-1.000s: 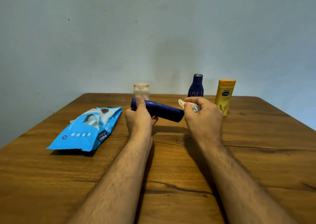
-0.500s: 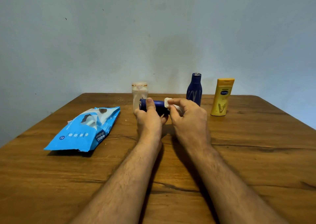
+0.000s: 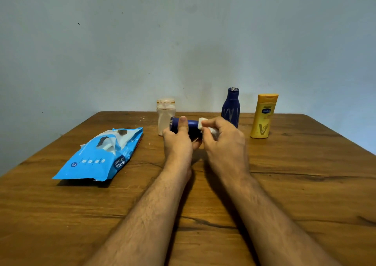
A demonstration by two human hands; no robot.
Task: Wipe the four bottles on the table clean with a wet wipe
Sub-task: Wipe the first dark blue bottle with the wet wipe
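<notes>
My left hand [image 3: 177,141] grips a dark blue bottle [image 3: 191,125] held sideways above the table, thumb on top near its left end. My right hand [image 3: 222,141] pinches a crumpled white wet wipe [image 3: 201,123] against the bottle's right part, covering most of it. Behind stand three upright bottles: a whitish one [image 3: 165,113], a dark blue one [image 3: 231,108] and a yellow one [image 3: 263,116].
A blue wet-wipe pack [image 3: 101,156] lies on the left of the wooden table [image 3: 305,184]. A pale wall rises right behind the table's far edge. Both forearms reach across the table's middle.
My right hand slid the wipe leftward along the bottle, so less of the blue body shows. Both hands shifted slightly away from me, toward the standing bottles.
</notes>
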